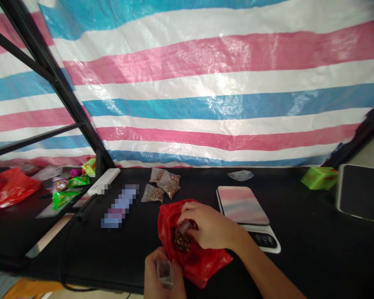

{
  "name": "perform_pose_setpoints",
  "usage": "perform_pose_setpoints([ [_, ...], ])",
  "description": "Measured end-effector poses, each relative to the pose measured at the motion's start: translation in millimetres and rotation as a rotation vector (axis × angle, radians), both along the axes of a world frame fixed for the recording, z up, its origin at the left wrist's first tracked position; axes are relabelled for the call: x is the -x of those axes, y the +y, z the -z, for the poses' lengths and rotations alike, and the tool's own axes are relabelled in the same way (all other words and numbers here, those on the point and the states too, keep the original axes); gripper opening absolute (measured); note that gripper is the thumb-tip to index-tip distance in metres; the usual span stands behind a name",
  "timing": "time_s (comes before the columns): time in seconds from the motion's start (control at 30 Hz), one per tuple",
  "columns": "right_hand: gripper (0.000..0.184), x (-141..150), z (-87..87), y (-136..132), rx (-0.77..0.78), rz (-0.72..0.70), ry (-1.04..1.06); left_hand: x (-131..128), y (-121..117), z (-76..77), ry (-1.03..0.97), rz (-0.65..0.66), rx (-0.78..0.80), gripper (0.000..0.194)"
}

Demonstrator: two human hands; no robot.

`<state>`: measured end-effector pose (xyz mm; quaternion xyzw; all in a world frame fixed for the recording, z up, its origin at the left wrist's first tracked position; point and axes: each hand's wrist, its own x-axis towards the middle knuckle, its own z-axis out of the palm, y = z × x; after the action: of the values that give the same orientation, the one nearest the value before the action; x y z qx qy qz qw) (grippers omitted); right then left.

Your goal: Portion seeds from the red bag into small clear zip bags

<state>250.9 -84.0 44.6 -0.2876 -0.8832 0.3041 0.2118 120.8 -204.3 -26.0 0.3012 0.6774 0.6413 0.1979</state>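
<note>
A red plastic bag (205, 265) lies open on the black table, with small brown kernels (181, 241) inside; I cannot tell their exact kind. My right hand (210, 226) reaches into its mouth, fingers closed around a small clear plastic cup (185, 226) just over the kernels. At the bag's near left side, my left hand (162, 274) grips a small clear plastic bag (165, 272) with its mouth held open upward. Several filled clear packets (169, 183) of the same-looking brown pieces lie behind the red bag.
To the right sits a scale (243, 205) with a pinkish top. Farther right are a green box (319, 177) and a dark-faced tablet-like panel (360, 192). A flat clear bag (240, 175) lies at the back. At left are a white power strip (104, 182), a black frame, and another red bag (14, 187).
</note>
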Motion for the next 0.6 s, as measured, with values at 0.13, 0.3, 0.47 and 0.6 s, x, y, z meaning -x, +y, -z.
perform_pose_setpoints([
  [0.13,0.050,8,3.2,-3,0.041,-0.059,0.041,2,0,-5.1,-0.109,0.002,-0.005,0.028],
  [0.3,0.050,9,8.5,-2,0.033,-0.050,0.048,6,2,-12.3,-0.220,0.042,-0.017,0.036],
  [0.47,0.042,7,14.1,1,0.015,-0.014,0.017,8,1,-13.2,-0.300,0.077,-0.039,0.047],
  [0.6,0.035,8,14.2,3,0.014,0.040,-0.053,17,-8,-5.4,-0.228,0.039,-0.054,0.043],
])
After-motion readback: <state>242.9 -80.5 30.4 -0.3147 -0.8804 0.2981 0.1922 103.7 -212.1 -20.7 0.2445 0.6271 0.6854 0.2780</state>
